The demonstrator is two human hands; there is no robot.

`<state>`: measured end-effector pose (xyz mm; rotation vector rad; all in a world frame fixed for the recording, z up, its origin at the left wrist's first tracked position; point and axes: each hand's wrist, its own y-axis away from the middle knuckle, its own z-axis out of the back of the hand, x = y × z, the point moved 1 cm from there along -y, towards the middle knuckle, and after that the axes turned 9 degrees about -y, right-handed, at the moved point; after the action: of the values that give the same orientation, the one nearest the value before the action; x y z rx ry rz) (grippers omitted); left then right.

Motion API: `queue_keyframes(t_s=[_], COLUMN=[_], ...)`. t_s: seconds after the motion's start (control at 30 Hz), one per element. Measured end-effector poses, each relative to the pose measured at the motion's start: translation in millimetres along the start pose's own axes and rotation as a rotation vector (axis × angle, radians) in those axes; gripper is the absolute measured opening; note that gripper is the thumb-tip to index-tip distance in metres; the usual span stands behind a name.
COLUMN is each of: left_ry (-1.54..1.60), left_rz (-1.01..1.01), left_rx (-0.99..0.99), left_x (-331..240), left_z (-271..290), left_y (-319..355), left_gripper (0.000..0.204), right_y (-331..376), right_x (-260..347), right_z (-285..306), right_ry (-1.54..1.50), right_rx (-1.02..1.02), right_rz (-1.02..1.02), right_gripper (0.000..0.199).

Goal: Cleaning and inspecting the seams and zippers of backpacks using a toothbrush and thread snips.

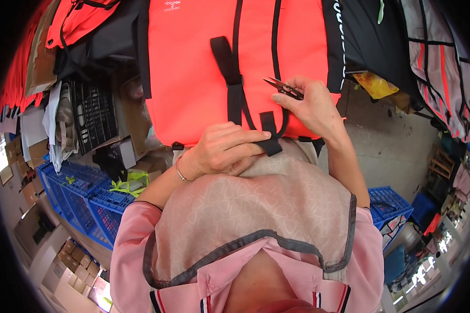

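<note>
Orange vest (193, 78) w/ black webbing hangs in front of the person, filling 12 o'clock of the view; its lower hem sits just above the lap, so both hands meet it at the bottom edge. Left hand (219, 151) pinches a short black strap tab (270, 136) at the hem, thumb and fingers pressed together on it, prob. to keep the webbing taut and flat for the blade. Right hand (310, 107), at 1 o'clock from the left, holds small thread snips (283, 87) in a closed grip, blades pointing toward 10 o'clock and lying on the orange fabric just beside the long vertical strap (235, 88); tips look nearly shut, hard to tell exactly. A beige scarf (266, 208) over a pink shirt hides the lap and whatever the vest hem rests on. Blue plastic crates (83, 198) at 8 o'clock and (389, 203) at 4 o'clock, partly cut off by the arms. Black crate (94, 112) at 9 o'clock w/ stacked fabric, contents unclear. More dark and orange garments at top rim, bent by the lens.
</note>
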<state>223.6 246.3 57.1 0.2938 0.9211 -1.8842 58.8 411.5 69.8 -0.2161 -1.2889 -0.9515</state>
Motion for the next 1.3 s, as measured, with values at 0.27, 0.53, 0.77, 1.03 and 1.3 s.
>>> queue_keyframes(t_s=[0.27,0.53,0.77,1.03,1.3], left_ry=[1.076,0.880,0.558,-0.327,-0.020], left_rz=[0.926,0.882,0.692,0.300,0.344], left_rx=[-0.522,-0.174,-0.267,-0.389,-0.114], left_x=[6.6,20.8,34.2,40.1,45.3], left_z=[-7.1,-5.2,-12.0,2.6,17.0], left_y=[7.6,-31.6,-34.6,-37.7,-42.7], left_gripper=[0.032,0.025,0.025,0.035,0.031], right_y=[-9.2,-23.0,-31.5,-33.5,-35.9], right_x=[27.5,41.2,31.5,22.4,21.6], right_z=[-0.3,-7.0,-1.8,-9.9,-8.5], right_ry=[-0.344,-0.350,-0.373,-0.598,-0.746], right_rx=[-0.122,-0.174,-0.146,-0.084,-0.022], right_rz=[0.179,0.410,0.293,0.068,-0.164], right_gripper=[0.025,0.022,0.024,0.022,0.021])
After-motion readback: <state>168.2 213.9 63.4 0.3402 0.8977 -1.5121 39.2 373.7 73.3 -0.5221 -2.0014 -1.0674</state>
